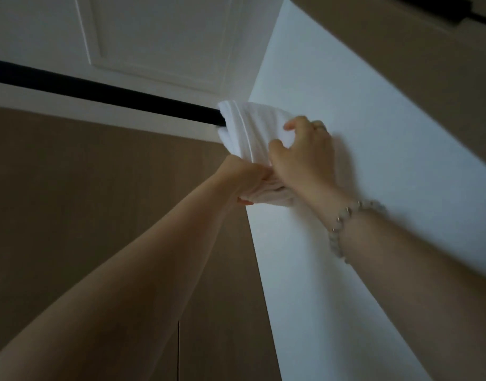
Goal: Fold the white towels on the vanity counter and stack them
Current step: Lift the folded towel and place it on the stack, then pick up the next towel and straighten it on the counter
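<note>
Two grips are clamped on one white towel (pixel 243 125). The left grip (pixel 247 182), a bare hand raised overhead, has its fingers curled round the towel's bunched lower end. The right grip (pixel 305 152), touching the left and just above it, pinches the folds between thumb and curled fingers. The towel hangs over a black rod (pixel 98 90) that runs off to the left of both grips. A white wall (pixel 387 202) is behind the right grip, and a beaded bracelet (pixel 343 224) circles the wrist below it.
</note>
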Motion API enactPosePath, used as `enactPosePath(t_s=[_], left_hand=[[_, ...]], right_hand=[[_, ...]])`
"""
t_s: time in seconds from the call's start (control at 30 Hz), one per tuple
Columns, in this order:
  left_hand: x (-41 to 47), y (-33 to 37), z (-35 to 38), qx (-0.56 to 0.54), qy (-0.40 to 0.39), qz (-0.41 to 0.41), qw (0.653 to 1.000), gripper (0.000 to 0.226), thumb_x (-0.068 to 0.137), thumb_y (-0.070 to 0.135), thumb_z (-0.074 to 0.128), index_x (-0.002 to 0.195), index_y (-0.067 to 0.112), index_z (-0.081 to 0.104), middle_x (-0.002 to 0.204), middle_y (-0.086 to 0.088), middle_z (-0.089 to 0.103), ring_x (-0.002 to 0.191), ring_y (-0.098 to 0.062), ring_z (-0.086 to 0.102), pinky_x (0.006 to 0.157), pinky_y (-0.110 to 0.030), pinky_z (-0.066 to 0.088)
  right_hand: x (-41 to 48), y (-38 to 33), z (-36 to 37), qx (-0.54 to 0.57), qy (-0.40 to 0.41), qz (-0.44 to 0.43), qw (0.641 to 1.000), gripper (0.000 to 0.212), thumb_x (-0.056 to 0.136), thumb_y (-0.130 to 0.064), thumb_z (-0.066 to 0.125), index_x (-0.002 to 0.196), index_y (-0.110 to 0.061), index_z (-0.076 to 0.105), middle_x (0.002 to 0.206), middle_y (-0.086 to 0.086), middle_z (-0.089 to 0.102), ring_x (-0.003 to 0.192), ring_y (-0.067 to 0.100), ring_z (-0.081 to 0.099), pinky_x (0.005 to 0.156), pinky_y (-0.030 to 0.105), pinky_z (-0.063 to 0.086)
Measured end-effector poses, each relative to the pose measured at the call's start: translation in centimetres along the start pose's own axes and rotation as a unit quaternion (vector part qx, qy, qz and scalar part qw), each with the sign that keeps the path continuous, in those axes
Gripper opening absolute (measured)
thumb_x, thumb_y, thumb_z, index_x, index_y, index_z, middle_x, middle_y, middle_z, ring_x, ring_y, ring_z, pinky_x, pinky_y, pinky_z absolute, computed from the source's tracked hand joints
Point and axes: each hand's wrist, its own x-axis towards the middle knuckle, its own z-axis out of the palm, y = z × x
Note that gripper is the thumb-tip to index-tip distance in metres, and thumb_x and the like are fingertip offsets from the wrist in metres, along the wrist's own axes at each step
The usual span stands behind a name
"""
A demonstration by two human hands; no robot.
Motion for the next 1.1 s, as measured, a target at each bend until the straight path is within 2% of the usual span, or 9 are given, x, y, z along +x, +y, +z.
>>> enactPosePath(t_s=[0.13,0.27,0.4,0.5,0.6,0.77,0.9,1.0,1.1], left_hand=[[0.3,-1.7,-0.2,-0.085,0.001,0.012,0.996,0.012,0.085,0.020,0.066,0.086,0.011,0.058,0.079,-0.004,0.062,0.063,-0.012,0.059,0.053,-0.020,0.052],[0.1,-3.1,-1.0,-0.172,-0.033,0.005,0.985,0.014,0.086,0.022,0.066,0.086,0.010,0.058,0.085,-0.004,0.068,0.071,-0.012,0.066,0.064,-0.023,0.058],[0.1,-3.6,-0.9,-0.209,-0.052,-0.006,0.976,0.015,0.087,0.021,0.064,0.089,0.008,0.059,0.088,-0.005,0.070,0.082,-0.016,0.068,0.074,-0.027,0.058],[0.2,-3.9,-0.7,-0.215,-0.041,-0.009,0.976,0.017,0.086,0.024,0.065,0.093,0.009,0.060,0.083,-0.002,0.071,0.073,-0.011,0.070,0.065,-0.024,0.059],[0.2,-4.4,-0.4,-0.216,-0.022,0.003,0.976,0.020,0.084,0.025,0.068,0.096,0.011,0.062,0.078,0.001,0.073,0.068,-0.009,0.071,0.058,-0.022,0.057],[-0.3,-4.3,-0.5,-0.183,-0.004,0.021,0.983,0.014,0.083,0.029,0.069,0.086,0.017,0.061,0.066,0.009,0.072,0.063,-0.003,0.069,0.061,-0.021,0.058],[-1.3,-3.7,0.0,-0.159,0.007,0.018,0.987,0.017,0.083,0.034,0.069,0.086,0.019,0.061,0.086,0.003,0.070,0.077,-0.008,0.068,0.067,-0.023,0.057],[-2.3,-3.7,0.1,-0.170,-0.006,-0.009,0.985,0.026,0.081,0.042,0.069,0.087,0.019,0.059,0.100,-0.001,0.067,0.092,-0.015,0.065,0.074,-0.026,0.054],[-4.3,-4.2,0.0,-0.162,-0.018,-0.029,0.986,0.038,0.080,0.050,0.065,0.097,0.017,0.056,0.104,-0.002,0.059,0.095,-0.016,0.061,0.080,-0.028,0.053]], right_hand=[[1.3,0.5,0.4,-0.037,-0.079,0.085,0.993,0.056,0.092,-0.032,0.043,0.141,-0.010,0.030,0.139,0.016,0.040,0.130,0.031,0.036,0.100,0.035,0.032],[-0.5,2.0,1.5,0.096,-0.113,0.193,0.970,0.064,0.090,-0.046,0.046,0.144,-0.018,0.028,0.142,0.008,0.043,0.126,0.029,0.044,0.100,0.034,0.035],[-1.7,3.2,2.2,0.314,-0.158,0.405,0.844,0.080,0.078,-0.065,0.055,0.139,-0.016,0.039,0.136,0.006,0.047,0.108,0.025,0.051,0.097,0.042,0.043],[-2.2,3.6,2.8,0.486,-0.146,0.441,0.740,0.065,0.079,-0.053,0.065,0.128,-0.013,0.050,0.124,0.008,0.054,0.101,0.022,0.057,0.080,0.033,0.052],[-2.0,4.1,3.7,0.483,-0.099,0.437,0.752,0.053,0.080,-0.041,0.068,0.121,-0.011,0.056,0.118,0.010,0.062,0.098,0.022,0.063,0.068,0.027,0.051],[-0.8,3.4,3.1,0.411,-0.097,0.405,0.811,0.034,0.089,-0.031,0.058,0.108,-0.004,0.052,0.094,0.007,0.054,0.058,0.014,0.048,0.038,0.016,0.039],[-1.1,3.6,2.6,0.440,-0.092,0.442,0.776,0.034,0.082,-0.033,0.065,0.104,-0.009,0.053,0.096,0.009,0.058,0.065,0.017,0.055,0.053,0.024,0.041],[-2.7,3.9,2.2,0.472,-0.076,0.467,0.744,0.064,0.077,-0.041,0.070,0.129,-0.012,0.047,0.122,0.008,0.057,0.102,0.020,0.060,0.075,0.030,0.045],[-4.8,3.6,1.0,0.436,-0.061,0.453,0.775,0.075,0.071,-0.055,0.070,0.130,-0.015,0.049,0.126,0.003,0.054,0.112,0.017,0.053,0.095,0.032,0.042]])
